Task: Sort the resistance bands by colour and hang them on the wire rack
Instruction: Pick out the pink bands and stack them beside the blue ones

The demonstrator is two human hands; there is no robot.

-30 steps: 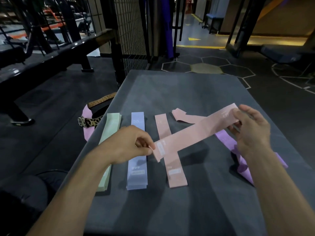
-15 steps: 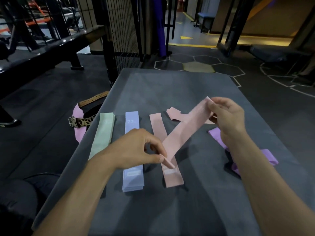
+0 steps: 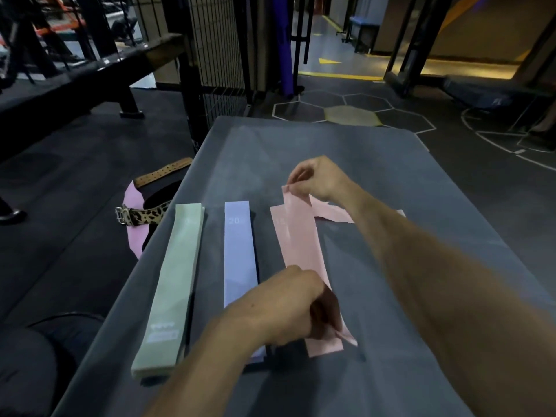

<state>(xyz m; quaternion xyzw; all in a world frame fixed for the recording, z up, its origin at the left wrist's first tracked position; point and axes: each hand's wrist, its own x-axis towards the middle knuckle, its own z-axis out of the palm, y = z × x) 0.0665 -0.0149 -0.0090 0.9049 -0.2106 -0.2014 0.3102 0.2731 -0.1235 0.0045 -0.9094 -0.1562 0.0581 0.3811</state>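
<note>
Both hands pinching pink band (image 3: 302, 245), blue band (image 3: 239, 251) marked "20"

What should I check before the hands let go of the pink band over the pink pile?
1. Left hand grips near end of pink band: ok.
2. Right hand pinches its far end: ok.
3. Band lined up with the pink pile beneath: not ok, slightly askew.
4. Green pile and blue pile straight and apart: ok.
5. Loose pink band behind still unsorted: not ok.
6. Purple bands: cannot tell, hidden by the right arm.
</note>
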